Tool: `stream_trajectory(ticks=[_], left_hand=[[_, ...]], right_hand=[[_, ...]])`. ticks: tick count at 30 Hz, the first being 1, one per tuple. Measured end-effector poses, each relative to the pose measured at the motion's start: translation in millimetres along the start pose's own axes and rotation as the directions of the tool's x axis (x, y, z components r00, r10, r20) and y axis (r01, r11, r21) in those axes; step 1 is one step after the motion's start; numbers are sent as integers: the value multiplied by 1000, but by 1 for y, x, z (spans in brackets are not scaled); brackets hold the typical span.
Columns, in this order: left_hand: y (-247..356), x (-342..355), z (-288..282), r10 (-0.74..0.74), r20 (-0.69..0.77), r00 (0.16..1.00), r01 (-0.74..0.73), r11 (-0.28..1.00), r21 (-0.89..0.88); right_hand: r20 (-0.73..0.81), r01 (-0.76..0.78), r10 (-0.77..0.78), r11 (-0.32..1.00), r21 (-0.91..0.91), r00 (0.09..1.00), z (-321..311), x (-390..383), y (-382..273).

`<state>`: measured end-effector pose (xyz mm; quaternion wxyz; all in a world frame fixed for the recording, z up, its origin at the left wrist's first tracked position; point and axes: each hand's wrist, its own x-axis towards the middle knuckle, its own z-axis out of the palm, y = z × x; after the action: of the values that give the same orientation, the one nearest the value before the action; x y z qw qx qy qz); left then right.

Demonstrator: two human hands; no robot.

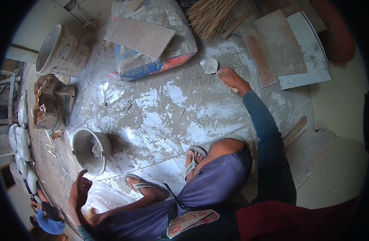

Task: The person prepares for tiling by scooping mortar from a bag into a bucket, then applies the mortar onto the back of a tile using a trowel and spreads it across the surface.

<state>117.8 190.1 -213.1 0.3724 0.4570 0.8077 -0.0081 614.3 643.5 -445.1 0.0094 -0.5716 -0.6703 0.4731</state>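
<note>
My right hand is closed around the handle of a trowel, reaching far forward. Its pale metal blade lies at the dusty floor beside a cement sack. Low on the left, my left hand is raised with the index finger apart from the bent others, and nothing shows in it. Just beyond its fingertips stands a small grey bucket with a wire handle and a lump of grey powder or mortar inside. Whether the fingers touch that handle, I cannot tell.
A textured tile lies on the sack. A larger bucket and a torn paper bag stand at left. Beyond are a twig broom and leaning tiles. Clear plastic lies by my foot. Another person is far left.
</note>
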Motion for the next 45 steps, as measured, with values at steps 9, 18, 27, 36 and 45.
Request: stream_trajectory(ticks=[9,18,27,36,45], left_hand=[[-8,0,3,-11,26,1000,10,1000,7],[-5,8,3,-17,39,999,16,999,32],[31,22,-9,17,15,1000,-17,1000,21],[37,-7,-14,-33,60,998,37,997,-66],[30,-5,-12,-20,63,998,21,1000,-13]], right_hand=[[-110,294,-326,927,-234,939,9,-50,56],[-260,-165,226,958,235,939,-59,-44,90],[73,174,-170,983,-53,983,53,-35,-14],[-338,51,-91,991,-127,937,2,-69,62],[-51,-91,102,979,181,993,24,-33,4]])
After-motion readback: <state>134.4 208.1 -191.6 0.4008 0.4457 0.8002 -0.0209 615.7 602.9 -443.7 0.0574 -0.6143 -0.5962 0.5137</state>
